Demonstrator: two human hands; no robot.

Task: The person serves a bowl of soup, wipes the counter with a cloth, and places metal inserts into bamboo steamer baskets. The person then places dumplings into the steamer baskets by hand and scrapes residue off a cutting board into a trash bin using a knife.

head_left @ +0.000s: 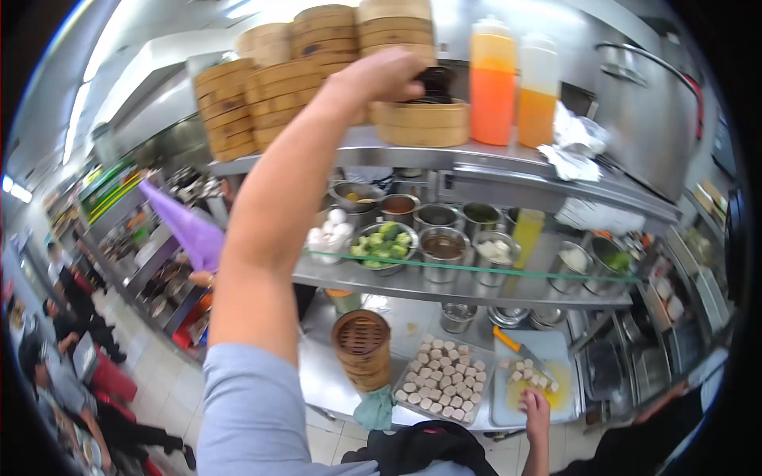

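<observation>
My left hand reaches up to the top shelf, its fingers curled down at a stack of black, dish-like items. These sit in a round bamboo steamer basket; the fingertips are partly hidden. Low on the right, my right hand is closed beside the near part of a pale cutting board. Whether anything is between its fingers I cannot make out. On that board are several pale cubes, a yellow liquid and a knife with an orange handle. A clear tray of similar cubes stands left of it.
Bamboo steamers are stacked left of my raised hand; an orange squeeze bottle stands to its right. The middle shelf carries a broccoli bowl and metal containers. A steamer stack stands below. People are at left.
</observation>
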